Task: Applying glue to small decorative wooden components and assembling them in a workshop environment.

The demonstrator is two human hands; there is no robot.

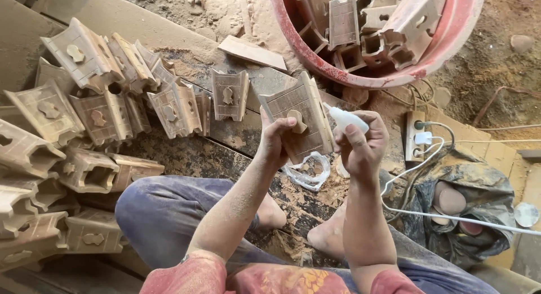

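- I am looking down past my knees in dusty blue trousers (163,209) and my bare feet, which are resting on the sawdust-covered boards just below both hands.
- My left hand (276,141) is gripping a carved wooden block (301,116) by its lower edge, thumb pressing beside the keyhole-shaped cutout on its face; the block is standing nearly upright, its long axis running up and slightly away from the hand.
- My right hand (360,145) is closing around a small white squeeze bottle (345,119), its nozzle pointing left and touching or nearly touching the right edge of the block; I cannot tell which.
- The block is lying directly between the two hands; the left hand is carrying it, the right is only bringing the bottle alongside.
- A crumpled clear plastic wrapper (307,170) is lying just beneath the hands.
- A power strip (416,135) with a white plug and cable is sitting just right of the right hand.
- A heap of matching carved blocks (96,102) is spreading well left of the left hand.
- A red plastic tub (451,40) holding more blocks is standing beyond the right hand, farthest away.
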